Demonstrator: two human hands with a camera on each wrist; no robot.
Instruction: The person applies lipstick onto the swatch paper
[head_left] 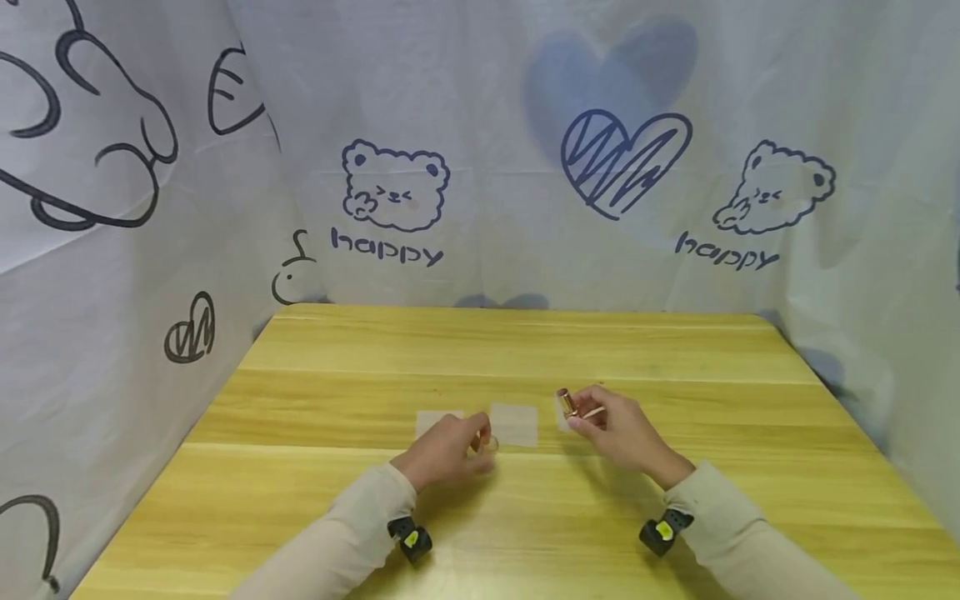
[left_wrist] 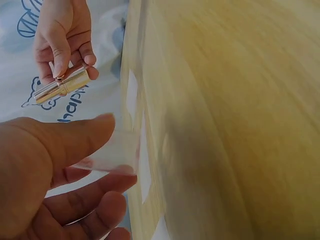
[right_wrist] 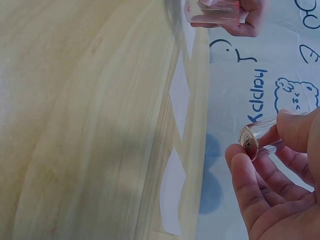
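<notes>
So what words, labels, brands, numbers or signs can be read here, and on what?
"happy": on the white cloth, under the left bear drawing.
"happy": on the same cloth, under the right bear drawing.
Dark marks on the end of the gold tube in the right hand: too small to read.
Yellow patches on the black wrist cameras: nothing legible.
No brands or numbers readable.

The place looks like a small, curtained-off work booth. Pale cloth (head_left: 495,92) with doodled hearts (head_left: 627,162) and bears (head_left: 396,187) hangs behind and beside the wood-grain surface (head_left: 525,350).
</notes>
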